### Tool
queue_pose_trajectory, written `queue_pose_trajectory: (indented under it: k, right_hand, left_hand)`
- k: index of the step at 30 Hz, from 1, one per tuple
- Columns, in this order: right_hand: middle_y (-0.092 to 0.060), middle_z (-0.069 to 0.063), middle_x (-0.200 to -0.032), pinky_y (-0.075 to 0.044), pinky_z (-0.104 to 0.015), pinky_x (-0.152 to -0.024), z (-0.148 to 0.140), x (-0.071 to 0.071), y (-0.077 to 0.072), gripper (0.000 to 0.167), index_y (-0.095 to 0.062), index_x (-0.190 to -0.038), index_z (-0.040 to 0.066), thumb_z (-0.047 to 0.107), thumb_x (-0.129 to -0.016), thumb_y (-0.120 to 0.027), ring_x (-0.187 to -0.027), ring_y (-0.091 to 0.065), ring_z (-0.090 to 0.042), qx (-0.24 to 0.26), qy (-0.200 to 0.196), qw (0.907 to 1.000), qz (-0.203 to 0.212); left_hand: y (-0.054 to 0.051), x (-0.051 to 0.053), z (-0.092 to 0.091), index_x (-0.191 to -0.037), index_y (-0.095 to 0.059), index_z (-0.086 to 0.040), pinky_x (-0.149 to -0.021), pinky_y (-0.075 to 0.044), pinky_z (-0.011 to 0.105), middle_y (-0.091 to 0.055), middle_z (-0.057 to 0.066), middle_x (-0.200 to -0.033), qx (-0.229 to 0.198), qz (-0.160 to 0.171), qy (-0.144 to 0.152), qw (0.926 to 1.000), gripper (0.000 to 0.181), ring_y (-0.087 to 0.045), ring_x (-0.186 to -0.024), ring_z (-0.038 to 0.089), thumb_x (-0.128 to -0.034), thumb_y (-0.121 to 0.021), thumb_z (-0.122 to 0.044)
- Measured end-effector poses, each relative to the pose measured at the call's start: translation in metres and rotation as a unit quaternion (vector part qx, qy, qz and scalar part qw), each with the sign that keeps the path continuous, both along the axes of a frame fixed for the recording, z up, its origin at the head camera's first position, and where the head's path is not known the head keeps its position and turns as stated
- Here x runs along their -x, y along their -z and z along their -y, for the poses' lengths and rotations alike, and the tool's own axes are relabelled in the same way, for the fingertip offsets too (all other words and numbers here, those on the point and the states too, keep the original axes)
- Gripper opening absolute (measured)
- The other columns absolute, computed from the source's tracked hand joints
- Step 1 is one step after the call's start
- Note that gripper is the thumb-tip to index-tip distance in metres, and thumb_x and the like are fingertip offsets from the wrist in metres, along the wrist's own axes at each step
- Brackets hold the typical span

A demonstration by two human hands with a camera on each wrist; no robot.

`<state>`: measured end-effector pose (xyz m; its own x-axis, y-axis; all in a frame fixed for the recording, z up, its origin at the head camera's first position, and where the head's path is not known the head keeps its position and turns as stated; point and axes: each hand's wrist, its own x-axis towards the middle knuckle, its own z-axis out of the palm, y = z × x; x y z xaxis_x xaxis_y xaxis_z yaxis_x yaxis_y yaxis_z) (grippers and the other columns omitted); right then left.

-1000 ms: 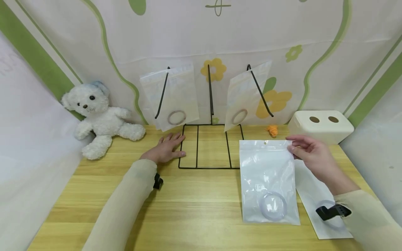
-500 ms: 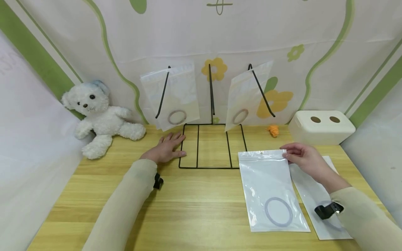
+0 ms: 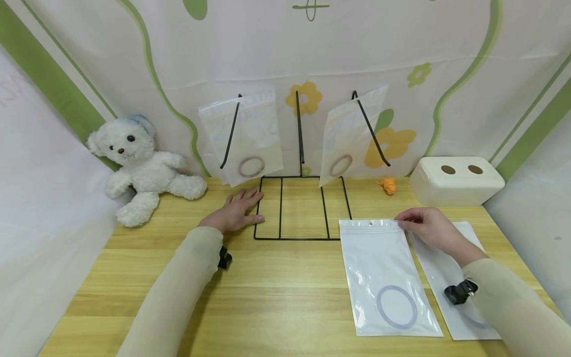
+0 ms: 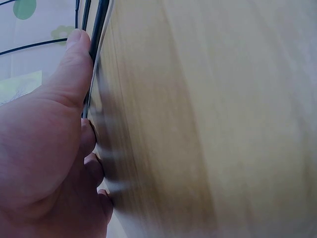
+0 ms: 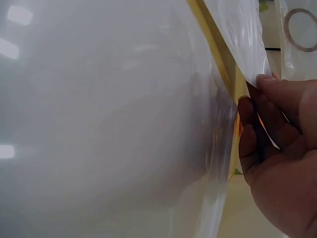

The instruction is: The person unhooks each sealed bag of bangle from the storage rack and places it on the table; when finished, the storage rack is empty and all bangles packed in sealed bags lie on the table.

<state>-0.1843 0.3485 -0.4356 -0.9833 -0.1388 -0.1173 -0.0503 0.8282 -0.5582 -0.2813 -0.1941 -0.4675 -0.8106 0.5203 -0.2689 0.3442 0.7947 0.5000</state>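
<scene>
My right hand (image 3: 428,229) pinches the upper right corner of a white zip-lock bag (image 3: 370,267) between thumb and fingers; the right wrist view shows the thumb on the bag's near corner. A pale ring shows through the bag's lower part. A second white bag (image 3: 439,260) lies beside it, partly under my right forearm. My left hand (image 3: 234,210) rests on the table with fingers spread, touching the left side of a black wire rack (image 3: 296,239). Similar bags hang from the rack: overlapping ones (image 3: 263,131) on the left hook and one (image 3: 343,134) on the right hook.
A white plush bear (image 3: 144,163) sits at the back left. At the back right stand a cream box (image 3: 455,186) with two round holes and a small orange bundle (image 3: 389,186). A patterned cloth (image 3: 339,44) closes off the back of the wooden table (image 3: 276,307).
My right hand has moved down toward me, bringing the pinched bag with it; the bag has turned slightly and looks flatter. My left hand has stayed still.
</scene>
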Motion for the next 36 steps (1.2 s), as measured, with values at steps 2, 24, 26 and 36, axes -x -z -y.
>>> queue_pose_trajectory:
  k: [2, 24, 26, 36]
  right_hand:
    - [-0.079, -0.015, -0.114, -0.052, -0.023, -0.074, -0.001, 0.001, 0.000, 0.019, -0.081, -0.118, 0.004, 0.015, -0.105, -0.071, -0.094, -0.063, -0.020, -0.005, -0.004, 1.0000, 0.002]
    - [-0.079, -0.011, -0.108, -0.056, -0.032, -0.080, -0.005, 0.008, 0.003, 0.017, -0.080, -0.116, 0.004, 0.011, -0.104, -0.071, -0.095, -0.065, -0.022, -0.029, -0.021, 0.9993, 0.013]
    - [-0.078, -0.011, -0.108, -0.056, -0.034, -0.081, -0.005, 0.009, 0.003, 0.016, -0.080, -0.116, 0.004, 0.010, -0.104, -0.071, -0.095, -0.066, -0.022, -0.031, -0.026, 0.9992, 0.009]
    - [-0.075, -0.021, -0.127, -0.056, -0.053, -0.095, -0.008, 0.009, 0.003, 0.024, -0.076, -0.128, 0.003, 0.010, -0.107, -0.067, -0.111, -0.067, -0.034, -0.028, -0.027, 0.9992, -0.007]
  left_hand:
    - [-0.003, -0.002, 0.000, -0.176, -0.016, -0.025, -0.134, 0.007, 0.068, -0.005, 0.009, -0.184, -0.001, 0.000, 0.004, 1.0000, 0.094, 0.007, -0.169, 0.043, -0.1032, -0.058, -0.069]
    - [-0.004, -0.003, 0.000, -0.175, -0.018, -0.022, -0.134, 0.005, 0.068, -0.007, 0.011, -0.184, -0.001, -0.006, 0.008, 0.9999, 0.097, 0.005, -0.169, 0.044, -0.1017, -0.055, -0.073]
    - [-0.009, -0.005, -0.001, -0.175, -0.018, -0.022, -0.133, 0.005, 0.070, -0.007, 0.013, -0.184, -0.004, -0.003, 0.009, 0.9999, 0.095, 0.004, -0.169, 0.046, -0.1030, -0.056, -0.070]
    - [-0.009, -0.006, -0.003, -0.176, -0.017, -0.022, -0.133, 0.005, 0.070, -0.007, 0.014, -0.183, -0.002, -0.003, 0.008, 1.0000, 0.095, 0.005, -0.168, 0.047, -0.1030, -0.055, -0.071]
